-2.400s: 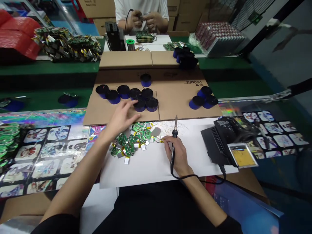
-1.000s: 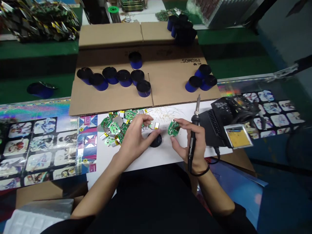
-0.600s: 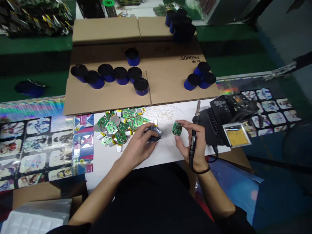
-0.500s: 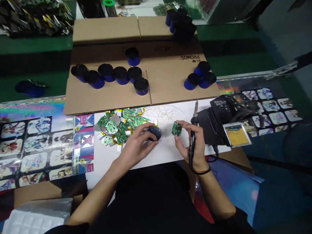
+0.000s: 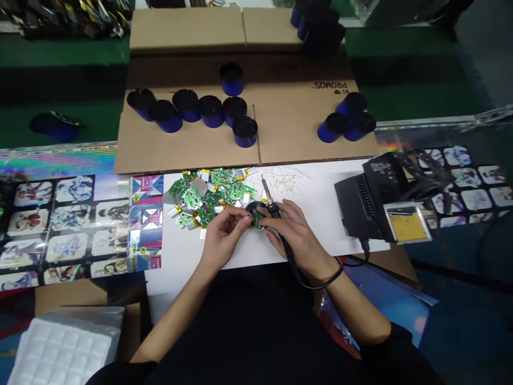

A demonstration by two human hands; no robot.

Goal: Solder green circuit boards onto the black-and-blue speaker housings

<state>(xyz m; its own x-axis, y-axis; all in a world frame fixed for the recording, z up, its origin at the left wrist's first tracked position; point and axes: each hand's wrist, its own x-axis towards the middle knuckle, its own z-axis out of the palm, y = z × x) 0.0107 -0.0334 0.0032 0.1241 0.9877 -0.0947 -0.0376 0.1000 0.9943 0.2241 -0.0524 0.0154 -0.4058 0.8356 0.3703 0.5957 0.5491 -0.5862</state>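
Left hand (image 5: pixel 224 233): closed, fingertips pinching small green circuit board (image 5: pixel 258 218) just above black disc (image 5: pixel 253 206). Right hand (image 5: pixel 298 231): pen grip on soldering iron (image 5: pixel 274 211), tip angled up and away, cable trailing past wrist. Exact right-side contact with board hidden. Keep both wrists low, board steady, hot tip clear of fingertips. Just left of hands, loose pile of green boards (image 5: pixel 208 197) and yellow-tabbed pouch cells (image 5: pixel 203 233), crowding left knuckles. Wire clippings (image 5: pixel 286 179) on white sheet (image 5: pixel 340 174) beyond. To the right, soldering station (image 5: pixel 371 195) with yellow sponge tray (image 5: pixel 407 225). Farther out, blue canisters (image 5: pixel 211 111) on flattened cardboard (image 5: pixel 192 152).
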